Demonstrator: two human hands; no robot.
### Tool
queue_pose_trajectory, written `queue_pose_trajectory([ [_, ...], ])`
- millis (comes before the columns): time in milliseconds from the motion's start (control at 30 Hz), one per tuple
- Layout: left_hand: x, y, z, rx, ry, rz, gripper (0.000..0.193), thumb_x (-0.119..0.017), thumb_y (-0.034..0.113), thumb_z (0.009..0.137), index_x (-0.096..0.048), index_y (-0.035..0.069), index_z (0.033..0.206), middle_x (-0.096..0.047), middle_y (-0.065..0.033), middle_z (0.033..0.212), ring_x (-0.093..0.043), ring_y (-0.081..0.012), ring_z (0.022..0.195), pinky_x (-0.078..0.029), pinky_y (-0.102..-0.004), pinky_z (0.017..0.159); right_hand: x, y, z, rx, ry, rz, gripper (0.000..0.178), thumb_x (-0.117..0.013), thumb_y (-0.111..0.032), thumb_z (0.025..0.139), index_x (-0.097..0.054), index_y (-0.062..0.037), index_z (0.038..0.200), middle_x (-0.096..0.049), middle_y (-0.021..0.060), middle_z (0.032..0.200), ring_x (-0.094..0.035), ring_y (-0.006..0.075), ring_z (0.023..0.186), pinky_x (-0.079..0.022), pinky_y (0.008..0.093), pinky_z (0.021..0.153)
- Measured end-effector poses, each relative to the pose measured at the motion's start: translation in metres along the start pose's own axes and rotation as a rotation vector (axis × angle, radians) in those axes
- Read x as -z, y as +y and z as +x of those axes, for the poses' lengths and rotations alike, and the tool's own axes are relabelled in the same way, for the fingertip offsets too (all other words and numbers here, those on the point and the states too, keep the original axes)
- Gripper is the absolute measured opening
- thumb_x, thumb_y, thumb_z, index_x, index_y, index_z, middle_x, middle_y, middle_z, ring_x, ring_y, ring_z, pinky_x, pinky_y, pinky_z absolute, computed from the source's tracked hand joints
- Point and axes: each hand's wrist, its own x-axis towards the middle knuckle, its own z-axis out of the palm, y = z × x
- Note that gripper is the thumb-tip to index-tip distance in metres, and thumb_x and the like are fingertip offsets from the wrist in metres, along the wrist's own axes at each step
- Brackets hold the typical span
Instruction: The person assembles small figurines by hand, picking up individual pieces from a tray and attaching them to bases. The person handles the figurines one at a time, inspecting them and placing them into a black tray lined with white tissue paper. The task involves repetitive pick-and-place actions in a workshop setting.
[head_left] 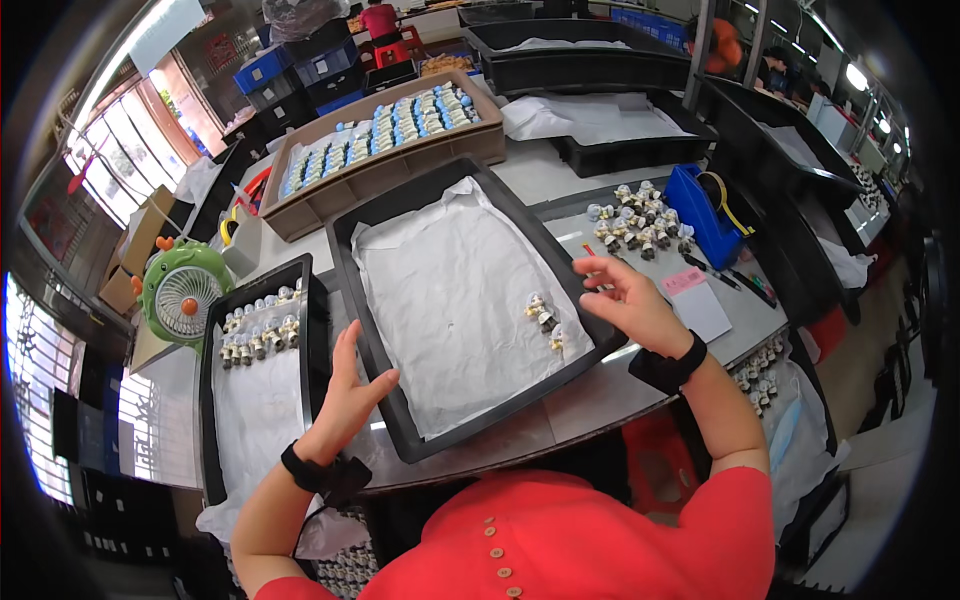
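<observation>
Think of a clock with its middle on the one big black tray. One sheet of white paper lines it. Two or three little figurines stand close together at 4 o'clock on that paper; they overlap, so I can't tell which number is right.

There are two hands. The left hand is by the tray's edge at 8 o'clock, with its fingers spread and nothing in them. The right hand is by the edge at 3 o'clock, with its fingers bent and apart, and it holds nothing. I can't tell if either one touches the edge. Each wrist has one black band.

At 2 o'clock there is one pile of figurines, too jumbled to count, just beside one blue bin. One notepad with one pink note is at 3 o'clock. One green fan is at 9 o'clock. One narrow black tray is between 8 and 9, with two rows of figurines. One brown tray is at 11, with many blue-and-white figurines.
</observation>
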Motion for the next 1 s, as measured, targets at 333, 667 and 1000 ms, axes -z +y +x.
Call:
queue_pose_trajectory([
  [333,-0.024,0.0,0.005,0.114,0.133,-0.47,0.091,-0.063,0.004,0.078,-0.003,0.008,0.146,-0.023,-0.0189,0.144,-0.035,-0.0265,0.127,-0.031,-0.0358,0.104,-0.02,0.047,0.006,-0.029,0.137,0.124,0.055,-0.066,-0.019,0.083,-0.043,-0.0002,0.129,-0.052,0.011,0.121,-0.053,0.0176,0.106,-0.044,0.0287,0.087],
  [667,-0.034,0.04,-0.036,-0.297,-0.258,0.365,0.052,-0.067,0.022,0.082,-0.047,0.011,0.128,-0.024,-0.0221,0.145,-0.032,-0.037,0.132,-0.032,-0.0388,0.104,-0.007,-0.019,0.048,0.327,-0.267,-0.746,0.034,-0.061,-0.019,0.077,-0.059,0.0034,0.102,-0.06,0.0213,0.098,-0.057,0.0356,0.095,-0.045,0.0399,0.085],
  [1000,-0.031,0.044,-0.038,-0.373,-0.418,0.027,0.042,-0.061,0.025,0.087,-0.051,0.01,0.125,-0.038,-0.0183,0.139,-0.041,-0.0308,0.126,-0.04,-0.0369,0.097,-0.07,0.009,0.111,0.041,-0.653,-1.207,0.04,-0.066,-0.019,0.07,-0.052,0.0039,0.101,-0.057,0.0277,0.093,-0.059,0.0414,0.091,-0.05,0.0435,0.078],
])
